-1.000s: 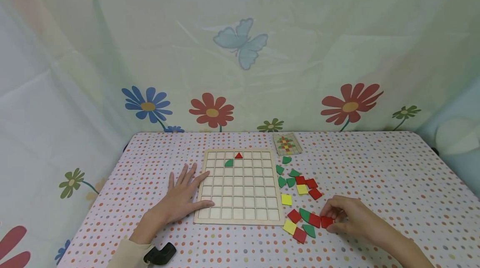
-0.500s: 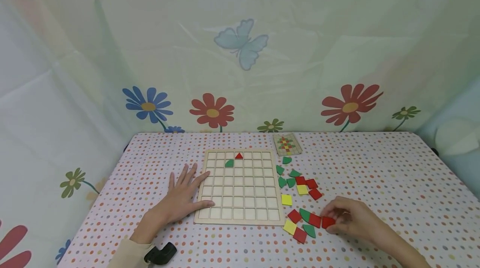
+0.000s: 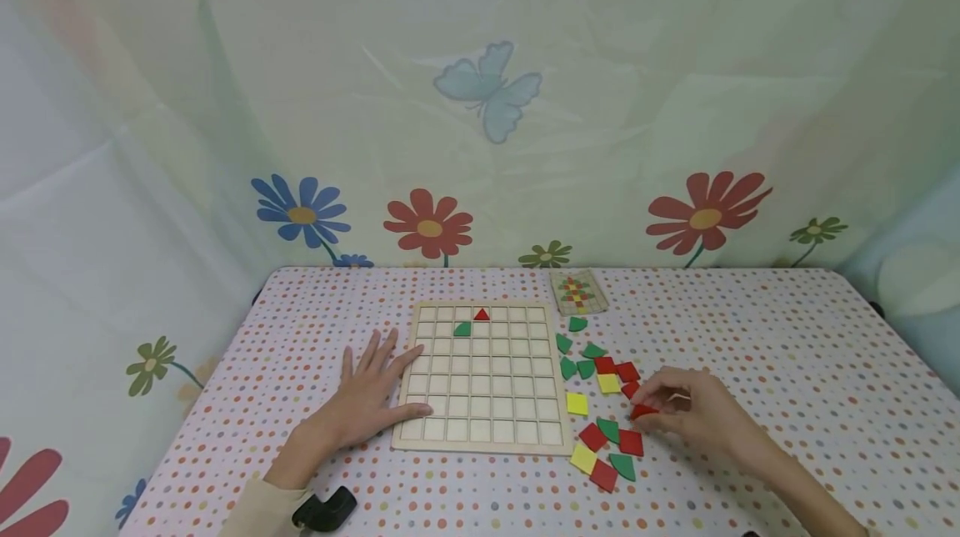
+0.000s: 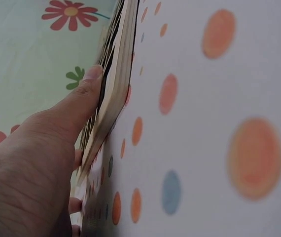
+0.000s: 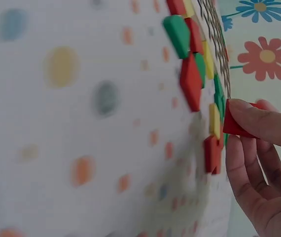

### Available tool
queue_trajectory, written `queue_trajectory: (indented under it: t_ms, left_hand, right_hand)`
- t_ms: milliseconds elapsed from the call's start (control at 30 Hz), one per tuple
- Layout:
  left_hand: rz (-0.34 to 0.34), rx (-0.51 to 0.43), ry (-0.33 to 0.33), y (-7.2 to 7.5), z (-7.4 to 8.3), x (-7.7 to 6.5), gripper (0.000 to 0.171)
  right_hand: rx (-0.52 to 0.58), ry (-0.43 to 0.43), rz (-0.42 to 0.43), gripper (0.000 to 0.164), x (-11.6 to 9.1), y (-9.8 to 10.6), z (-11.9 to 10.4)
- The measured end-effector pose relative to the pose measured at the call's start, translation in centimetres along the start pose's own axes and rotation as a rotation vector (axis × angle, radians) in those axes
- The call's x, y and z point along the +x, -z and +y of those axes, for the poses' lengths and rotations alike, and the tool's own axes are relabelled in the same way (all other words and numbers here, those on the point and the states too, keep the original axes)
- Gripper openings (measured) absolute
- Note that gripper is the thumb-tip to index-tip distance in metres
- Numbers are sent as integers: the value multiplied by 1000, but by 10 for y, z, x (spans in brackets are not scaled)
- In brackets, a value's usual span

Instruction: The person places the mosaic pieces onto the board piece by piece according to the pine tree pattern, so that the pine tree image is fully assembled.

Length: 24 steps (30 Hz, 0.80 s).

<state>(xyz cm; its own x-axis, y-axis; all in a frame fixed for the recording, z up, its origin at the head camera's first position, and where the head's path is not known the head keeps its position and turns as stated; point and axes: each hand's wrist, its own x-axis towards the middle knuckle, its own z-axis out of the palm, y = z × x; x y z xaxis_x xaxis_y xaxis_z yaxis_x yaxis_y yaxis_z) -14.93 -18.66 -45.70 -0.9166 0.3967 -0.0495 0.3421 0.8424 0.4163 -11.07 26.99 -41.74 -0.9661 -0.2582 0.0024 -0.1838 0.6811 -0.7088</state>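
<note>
My left hand lies spread at the left side of a wooden grid board, thumb and forefinger resting on its edge. Two pieces sit in the board's upper cells: a red triangle and a green quarter-circle. Right of the board, my right hand pinches a red square tile between thumb and fingers, raised off the table in the right wrist view. Below and left of that hand lie another red tile and a green quarter-circle.
A pattern card lies behind the board's right corner. Several loose tiles, among them a yellow square and a red square, are scattered along the board's right side. A flower-printed curtain hangs behind the dotted table.
My right hand has lifted the red square tile from beside the other red tile and moved it slightly up and away. The left hand stays on the board's edge.
</note>
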Motion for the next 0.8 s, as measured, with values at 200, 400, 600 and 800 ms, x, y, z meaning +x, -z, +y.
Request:
queue_trajectory:
  t_ms: [200,400,600,800]
  left_hand:
    - [1,0,3,0,0,0,91]
    - [-1,-7,-7,0,0,0,91]
    - [-11,-8,-10,0,0,1,90]
    - [-21,13,-2,1,-1,1,90]
  right_hand:
    - [18,110,10,18,34,-4,-24]
    - [54,251,-7,16,70,-16,-51]
    - [50,328,-51,13,106,-30,-70]
    - [81,350,-95,13,134,-45,-77]
